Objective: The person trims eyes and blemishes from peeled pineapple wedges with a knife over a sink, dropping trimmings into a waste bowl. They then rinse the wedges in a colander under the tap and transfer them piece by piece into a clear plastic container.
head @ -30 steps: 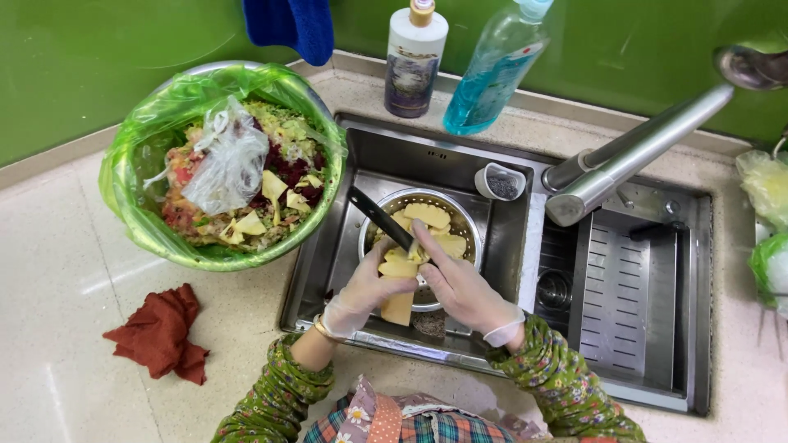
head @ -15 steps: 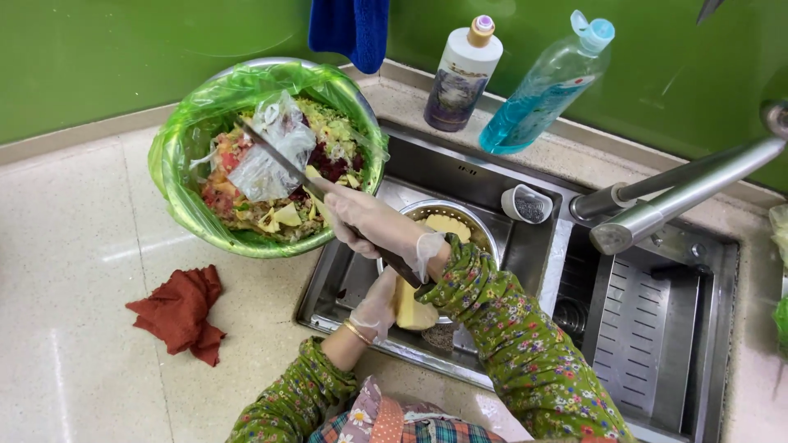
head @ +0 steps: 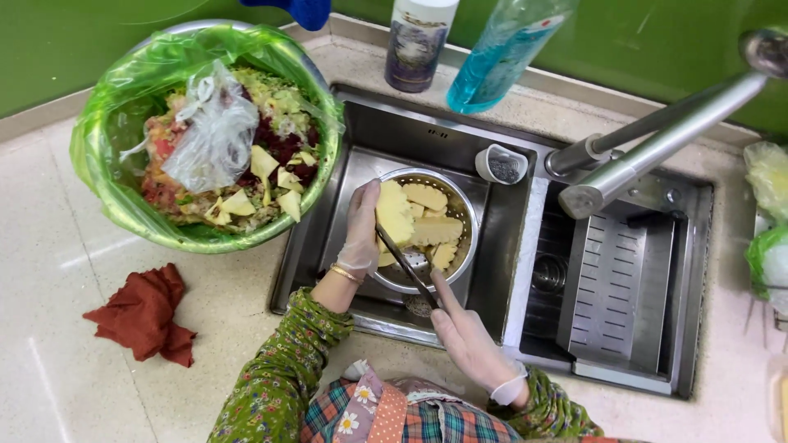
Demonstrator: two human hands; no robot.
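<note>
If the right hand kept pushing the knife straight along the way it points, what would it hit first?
Most likely the pineapple piece that the left hand holds over the metal colander. The right hand aims the knife up-left toward it, though depth is unclear.

The scene is bright and evenly lit, with soft light that seems to come from above. Shadows are weak; a darker zone lies inside the steel sink point(head: 361, 131) under its rim. The faucet point(head: 657, 148) shows pale glare along its tube, and the stone counter point(head: 66, 328) carries faint white streaks of reflection. The green plastic bag point(head: 107, 164) shines in places. The picture is mostly sharp; the faucet is slightly soft, and lines bend a little at the edges.
</note>
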